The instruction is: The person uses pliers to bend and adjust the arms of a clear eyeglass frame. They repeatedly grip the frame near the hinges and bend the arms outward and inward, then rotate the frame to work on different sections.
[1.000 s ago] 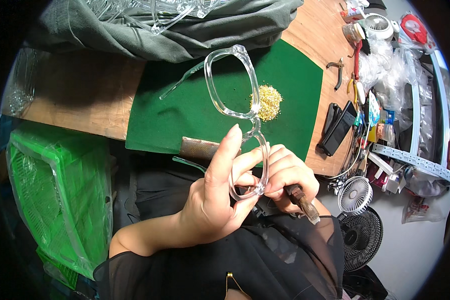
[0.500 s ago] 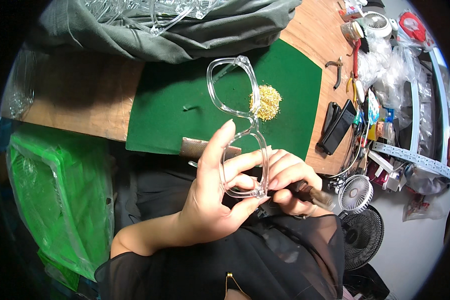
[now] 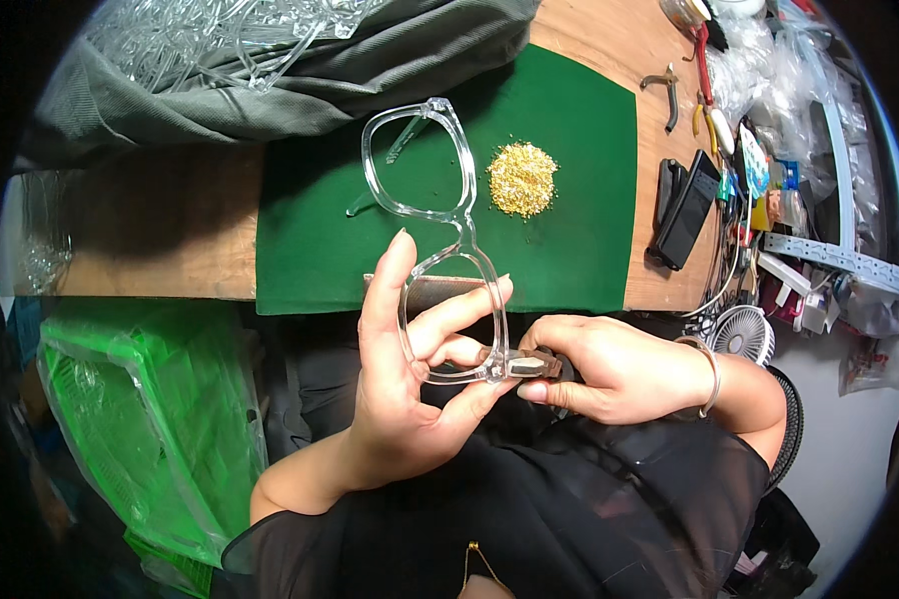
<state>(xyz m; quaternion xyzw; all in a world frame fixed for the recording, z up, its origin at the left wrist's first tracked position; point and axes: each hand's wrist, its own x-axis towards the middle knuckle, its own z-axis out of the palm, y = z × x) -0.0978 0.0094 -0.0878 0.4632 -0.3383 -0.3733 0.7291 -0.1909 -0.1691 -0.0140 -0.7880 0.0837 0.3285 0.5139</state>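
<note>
A clear plastic eyeglasses frame stands on end over the front of the green mat, one rim above the other. My left hand pinches its lower corner between thumb and fingers, with some fingers behind the lower rim. Closed around a short brown tool, my right hand brings its tip against that same corner, at the hinge end. Most of the tool is hidden by the hand, so I cannot tell its exact kind. A small heap of gold-coloured bits lies beyond on the mat.
The green mat covers part of a wooden table. A grey cloth bag of clear frame parts sits at the back left. Pliers, a phone and cables lie right. Green plastic crates stand lower left.
My right hand has turned and swung the tool's tip up to the lower corner of the glasses frame. The view has shifted a little; my left hand keeps its hold.
</note>
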